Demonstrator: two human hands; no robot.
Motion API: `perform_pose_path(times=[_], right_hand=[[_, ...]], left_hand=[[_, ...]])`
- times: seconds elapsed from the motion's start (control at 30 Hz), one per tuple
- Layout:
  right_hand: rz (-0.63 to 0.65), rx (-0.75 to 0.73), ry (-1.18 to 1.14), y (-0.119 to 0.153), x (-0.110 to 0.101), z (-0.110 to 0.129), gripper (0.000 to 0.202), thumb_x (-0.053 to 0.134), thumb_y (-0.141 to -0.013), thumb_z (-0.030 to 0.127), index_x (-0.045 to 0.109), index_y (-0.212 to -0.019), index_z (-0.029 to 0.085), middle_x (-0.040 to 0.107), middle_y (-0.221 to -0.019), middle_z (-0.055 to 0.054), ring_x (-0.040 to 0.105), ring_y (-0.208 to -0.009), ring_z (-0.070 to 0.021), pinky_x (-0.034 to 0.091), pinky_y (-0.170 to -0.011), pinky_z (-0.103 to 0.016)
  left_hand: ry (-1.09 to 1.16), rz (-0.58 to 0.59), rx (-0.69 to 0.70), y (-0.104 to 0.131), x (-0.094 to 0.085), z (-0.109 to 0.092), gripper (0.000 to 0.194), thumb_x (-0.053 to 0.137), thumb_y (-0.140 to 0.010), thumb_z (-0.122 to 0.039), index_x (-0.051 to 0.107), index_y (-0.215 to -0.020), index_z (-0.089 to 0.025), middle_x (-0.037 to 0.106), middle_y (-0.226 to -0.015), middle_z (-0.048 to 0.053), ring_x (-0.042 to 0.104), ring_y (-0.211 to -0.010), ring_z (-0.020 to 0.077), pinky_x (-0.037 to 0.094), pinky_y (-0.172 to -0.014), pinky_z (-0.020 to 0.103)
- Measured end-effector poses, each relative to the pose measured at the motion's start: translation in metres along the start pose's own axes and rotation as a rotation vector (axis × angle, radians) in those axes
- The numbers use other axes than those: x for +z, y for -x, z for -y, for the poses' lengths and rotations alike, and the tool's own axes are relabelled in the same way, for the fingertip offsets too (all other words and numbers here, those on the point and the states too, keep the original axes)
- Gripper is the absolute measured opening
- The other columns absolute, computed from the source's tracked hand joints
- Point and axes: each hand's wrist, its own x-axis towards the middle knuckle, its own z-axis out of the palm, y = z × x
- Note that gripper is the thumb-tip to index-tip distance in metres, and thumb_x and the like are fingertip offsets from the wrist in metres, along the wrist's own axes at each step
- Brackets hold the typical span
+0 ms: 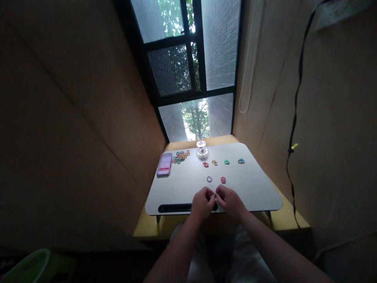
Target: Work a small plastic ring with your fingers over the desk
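Note:
My left hand [203, 202] and my right hand [230, 201] meet over the front edge of the white lap table [182, 190]. Both have their fingers pinched together, almost touching; what lies between them is too small to name. Just beyond them lie a purple ring [209, 179] and a pink ring pile [223, 180]. Farther back is a row of small piles: red [205, 164], yellow [214, 162], green [226, 162] and blue [241, 161]. A mixed heap of coloured rings [181, 157] sits at the back left.
A phone [164, 164] lies at the table's left edge. Clear round containers [202, 152] stand at the back. A black slot [173, 208] runs along the front edge. Walls flank both sides, a window [194, 114] is behind, and a black cable [296, 106] hangs right.

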Motion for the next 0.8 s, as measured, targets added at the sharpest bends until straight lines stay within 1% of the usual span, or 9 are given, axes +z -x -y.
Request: perform_pose_path(times=[0.37, 0.5, 0.8], right_hand=[[-0.002, -0.007, -0.012, 0.0003, 0.0001, -0.001, 0.007, 0.05, -0.082, 0.021, 0.051, -0.075, 0.021, 0.056, -0.065, 0.002, 0.051, -0.061, -0.014, 0.036, -0.059, -0.025], [-0.007, 0.005, -0.026, 0.0002, -0.0005, 0.0008, 0.008, 0.051, -0.082, 0.022, 0.051, -0.074, 0.021, 0.056, -0.064, 0.002, 0.051, -0.059, -0.014, 0.035, -0.057, -0.024], [0.005, 0.014, -0.025, 0.0003, -0.0012, 0.0014, 0.008, 0.05, -0.083, 0.022, 0.051, -0.075, 0.022, 0.056, -0.064, 0.002, 0.051, -0.059, -0.014, 0.036, -0.058, -0.025]], left_hand=[[0.037, 0.001, 0.001, 0.0008, -0.0019, -0.0015, 0.011, 0.058, -0.082, -0.029, 0.059, -0.077, -0.019, 0.059, -0.065, -0.002, 0.052, -0.06, 0.0117, 0.036, -0.059, 0.024], [0.055, 0.005, 0.005, 0.0007, -0.0023, -0.0017, 0.012, 0.057, -0.083, -0.03, 0.06, -0.077, -0.019, 0.059, -0.065, -0.002, 0.053, -0.06, 0.0118, 0.037, -0.059, 0.024], [0.061, -0.013, 0.0, 0.0005, -0.0016, 0.0001, 0.012, 0.058, -0.082, -0.03, 0.058, -0.077, -0.019, 0.058, -0.064, -0.002, 0.052, -0.059, 0.0117, 0.036, -0.058, 0.024]])
